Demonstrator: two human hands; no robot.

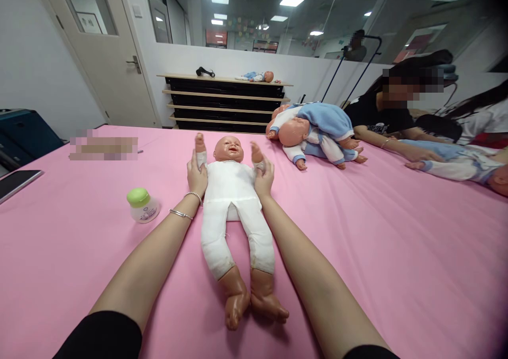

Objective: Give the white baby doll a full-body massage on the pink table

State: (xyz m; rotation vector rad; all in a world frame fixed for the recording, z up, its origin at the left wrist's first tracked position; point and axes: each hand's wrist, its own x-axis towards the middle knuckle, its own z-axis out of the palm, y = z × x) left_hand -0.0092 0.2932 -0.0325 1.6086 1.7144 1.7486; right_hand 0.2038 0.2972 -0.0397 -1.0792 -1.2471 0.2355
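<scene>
My hands cup the doll's upper arms, center frame; soft cloth body, likely floppy, best gripped there.

The doll lies mid-frame on the table, between left hand and right hand. The jar stands left of it; the flat device lies at the left edge. Piled dolls rest upper right of centre. Behind the table, upper centre, is the shelf unit.

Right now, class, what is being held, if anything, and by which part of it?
The white-bodied doll is held by its raised arms: the left hand has one, the right hand the other.
</scene>
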